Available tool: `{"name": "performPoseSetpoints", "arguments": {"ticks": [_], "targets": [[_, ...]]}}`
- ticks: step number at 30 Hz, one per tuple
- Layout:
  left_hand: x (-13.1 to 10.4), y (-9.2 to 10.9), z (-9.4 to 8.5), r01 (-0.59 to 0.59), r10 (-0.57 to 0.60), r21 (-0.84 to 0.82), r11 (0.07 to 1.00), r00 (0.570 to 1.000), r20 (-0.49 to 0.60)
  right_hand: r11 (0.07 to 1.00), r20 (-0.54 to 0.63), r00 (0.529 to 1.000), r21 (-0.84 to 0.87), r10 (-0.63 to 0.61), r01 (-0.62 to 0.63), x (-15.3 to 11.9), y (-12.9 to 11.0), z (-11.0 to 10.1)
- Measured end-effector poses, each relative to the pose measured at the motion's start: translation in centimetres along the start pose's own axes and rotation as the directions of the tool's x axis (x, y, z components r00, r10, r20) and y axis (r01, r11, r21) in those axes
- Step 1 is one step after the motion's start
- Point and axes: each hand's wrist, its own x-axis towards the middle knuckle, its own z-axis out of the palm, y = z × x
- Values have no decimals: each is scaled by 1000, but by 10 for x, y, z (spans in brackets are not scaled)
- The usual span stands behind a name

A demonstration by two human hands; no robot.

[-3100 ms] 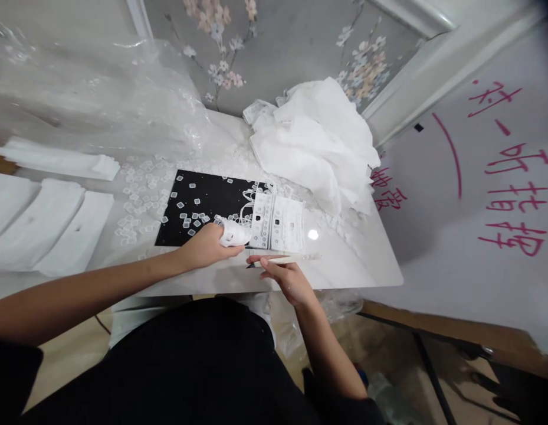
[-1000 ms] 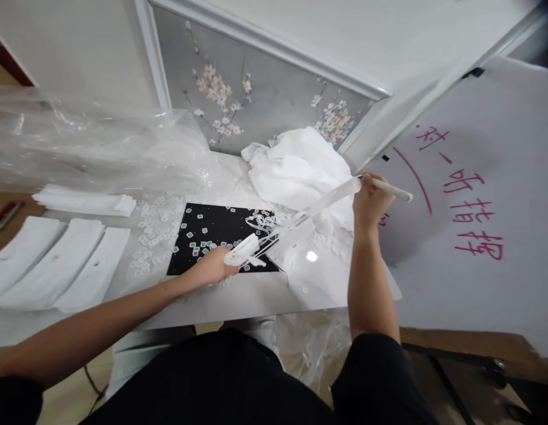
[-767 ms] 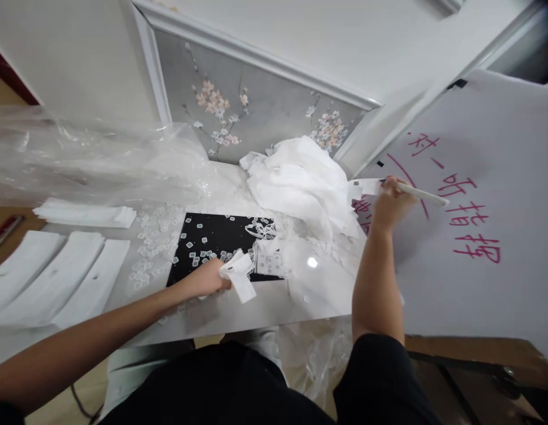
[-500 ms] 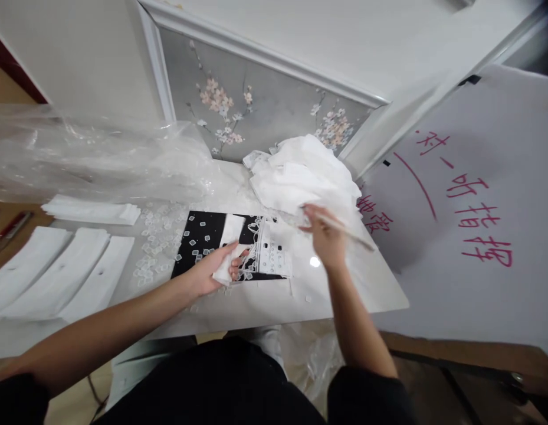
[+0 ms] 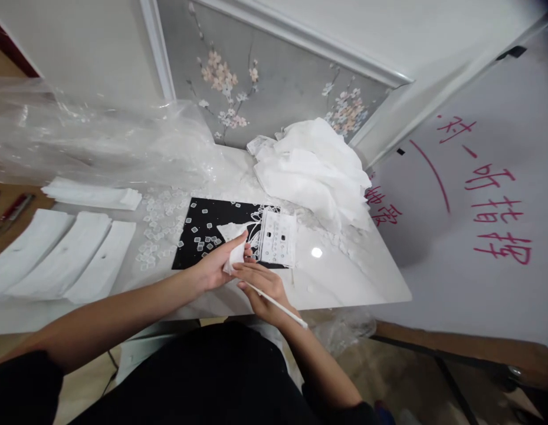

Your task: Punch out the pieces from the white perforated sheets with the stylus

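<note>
Single view, head-worn. Looks forward and steeply down past the black shirt (image 5: 189,372) onto the tabletop (image 5: 344,280), left hand (image 5: 217,265) and right hand (image 5: 265,290) fairly near, low centre. Framed picture (image 5: 286,82) farther off, up top; whiteboard (image 5: 450,271) slants at right. Upper right corner dark, possibly lens edge.

White strip stacks (image 5: 99,260), left: four. Black mat (image 5: 220,213), centre: one. Slender white tool (image 5: 280,306), lower centre: one. Framed floral panel (image 5: 286,77), top: one.

Around the black flat rectangular mat (image 5: 225,213) on the white marbled tabletop (image 5: 353,268), small translucent square pieces (image 5: 147,258) lie at nine o'clock, white fabric strips (image 5: 61,255) farther out at nine, and a white fabric heap (image 5: 307,171) at two.
</note>
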Motion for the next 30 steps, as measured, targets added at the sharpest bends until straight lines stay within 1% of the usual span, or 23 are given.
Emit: {"name": "performPoseSetpoints", "arguments": {"ticks": [2,3,4,5,7,8,9,10,11,14,17,19,21,23,25,28,30], "targets": [[4,-3,-4,-125,126,133,983,992,-3,998,-104,992,18,67,-65,-5,8,-14],[5,-4,-7,-190,198,230,954,980,-12,992,-162,979,16,124,-123,-9,16,-22],[8,-5,-8,-242,263,347,906,965,-12,981,-207,959,9,194,-196,-13,24,-31],[10,-6,-10,-279,317,482,830,948,4,960,-225,936,-5,271,-280,-17,35,-39],[15,-7,-10,-304,383,746,593,921,71,903,-192,889,-31,415,-428,-26,56,-51],[18,-7,-10,-295,393,831,472,914,101,880,-165,872,-40,461,-473,-31,66,-55],[22,-8,-9,-286,407,886,365,905,124,868,-139,863,-44,486,-495,-35,75,-56],[27,-10,-7,-277,426,919,281,894,139,866,-118,864,-48,490,-498,-39,82,-57],[31,-11,-6,-268,450,938,220,881,147,871,-102,871,-55,481,-488,-42,87,-56],[43,-15,-4,-234,498,966,109,854,151,882,-77,888,-101,453,-459,-47,94,-52],[50,-16,-4,-192,487,981,-5,857,170,875,-84,886,-140,455,-463,-48,94,-51],[53,-15,-3,-172,471,984,-55,864,177,878,-79,892,-155,446,-453,-46,93,-51],[54,-14,-3,-163,464,985,-66,869,174,885,-68,903,-177,424,-430,-45,93,-52],[55,-14,-2,-156,467,986,-57,869,165,893,-51,916,-208,397,-399,-45,93,-52],[57,-14,-2,-153,479,988,-13,866,140,901,-29,934,-254,356,-351,-45,93,-51],[60,-13,0,-166,494,984,60,862,116,897,54,967,-388,250,-210,-45,92,-48],[61,-10,2,-184,481,982,37,865,144,861,132,974,-499,183,-94,-44,91,-45]]}}
